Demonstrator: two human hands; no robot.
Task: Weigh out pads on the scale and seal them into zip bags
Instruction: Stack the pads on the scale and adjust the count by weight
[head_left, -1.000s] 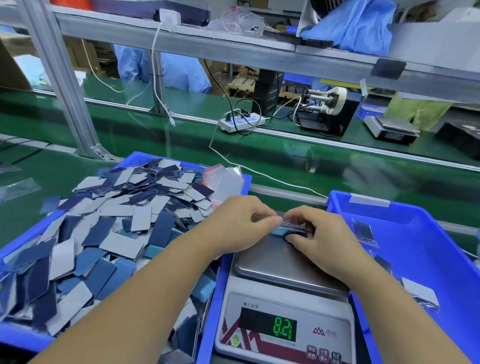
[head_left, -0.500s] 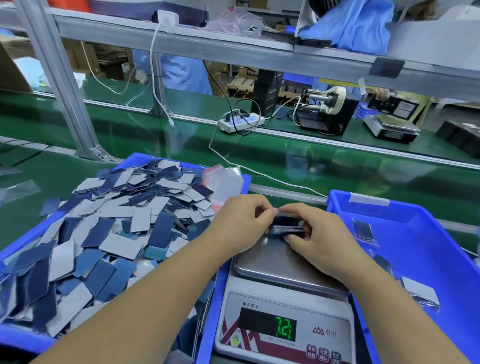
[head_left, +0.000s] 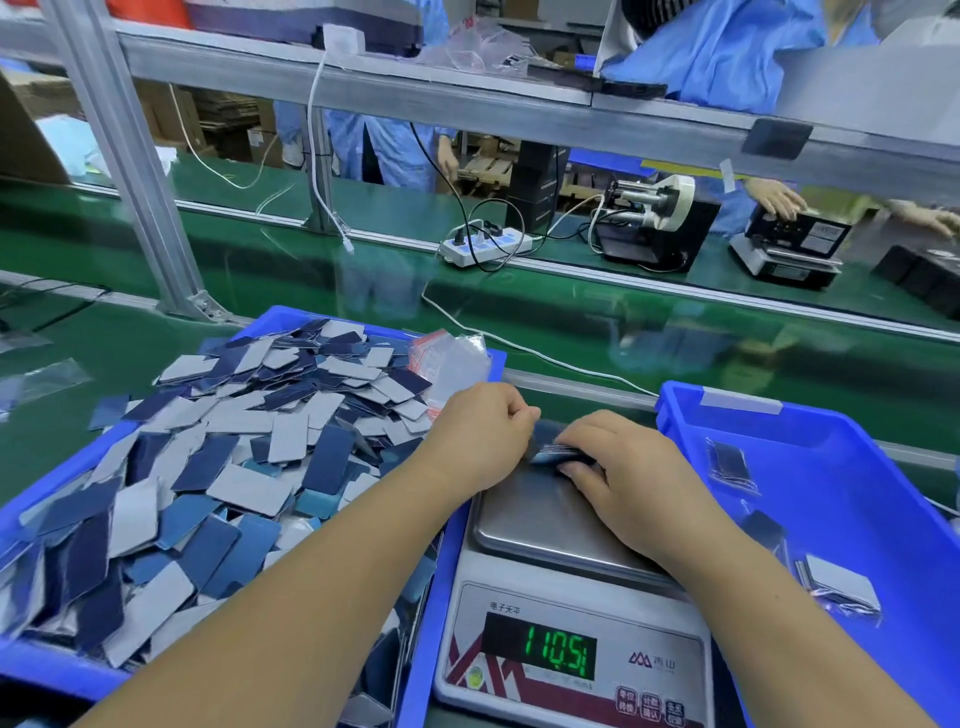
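Steel scale pan (head_left: 540, 525) lies under both curled hands, left hand (head_left: 480, 434) and right hand (head_left: 631, 467) apparently pinching one pad stack (head_left: 558, 453).

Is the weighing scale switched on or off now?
On. The scale shows lit green digits on its display, below the steel pan.

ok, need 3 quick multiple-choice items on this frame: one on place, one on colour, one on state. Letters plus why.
1. Where is the pile of loose pads?
A. in the left bin
B. on the scale
C. on the conveyor

2. What colour are the scale digits?
A. red
B. green
C. white

3. What is the right hand doing?
A. hanging idle
B. pressing a button
C. holding a stack of pads on the platter

Key: 1 A, pads fill the blue left bin; 2 B, the display glows green; 3 C, its fingers hold the stack, with the left hand at its other end.
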